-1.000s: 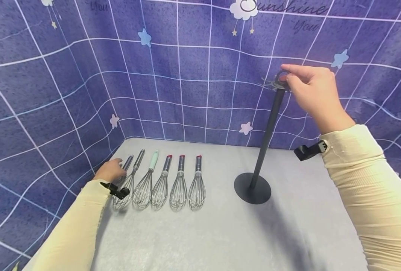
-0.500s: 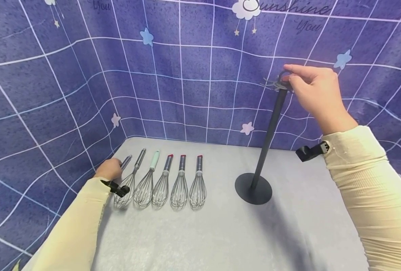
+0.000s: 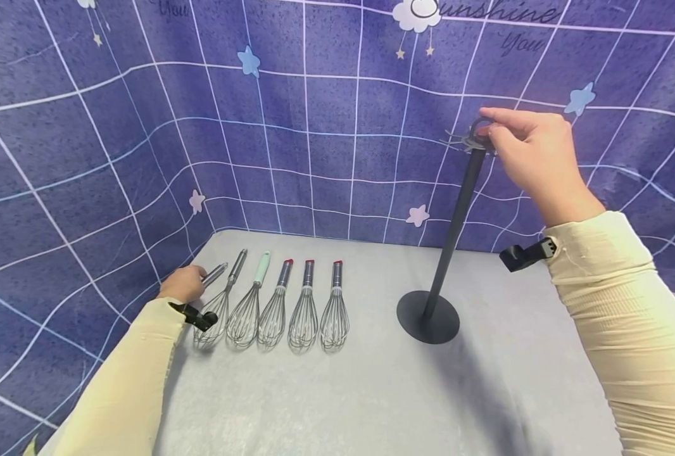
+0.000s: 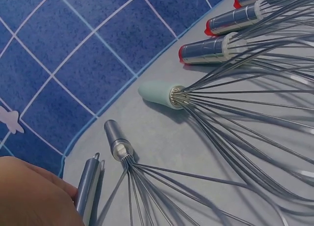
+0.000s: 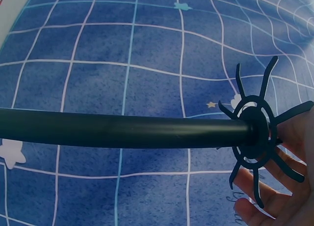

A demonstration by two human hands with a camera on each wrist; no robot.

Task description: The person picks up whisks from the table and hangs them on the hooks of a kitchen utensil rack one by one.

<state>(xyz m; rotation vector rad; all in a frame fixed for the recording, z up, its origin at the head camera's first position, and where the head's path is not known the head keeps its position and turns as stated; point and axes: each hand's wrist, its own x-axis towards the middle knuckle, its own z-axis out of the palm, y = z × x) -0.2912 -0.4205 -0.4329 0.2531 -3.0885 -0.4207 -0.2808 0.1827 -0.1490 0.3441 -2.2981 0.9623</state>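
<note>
At the left end of a row, my left hand (image 3: 182, 284) grips a slim metal-handled utensil (image 4: 87, 187). Only its shiny handle shows; the working end is hidden by the hand and wrist. Close to its right lies a metal-handled whisk (image 3: 235, 269), then a mint-handled whisk (image 3: 261, 269). Several whisks with red-tipped metal handles, such as the rightmost whisk (image 3: 335, 310), follow. My right hand (image 3: 534, 149) pinches the ring at the top of a tall black hook stand (image 3: 457, 221). Curved hooks (image 5: 289, 168) fan out below the ring, with nothing hanging on them.
The stand's round base (image 3: 427, 316) rests on the grey table (image 3: 315, 405), right of the whisks. A blue-purple grid curtain (image 3: 326, 158) closes off the back and left side.
The handle in my left hand has turned, its tip shifting slightly right toward the neighbouring whisk. My right hand keeps its pinch on the stand's ring. The head view has shifted slightly.
</note>
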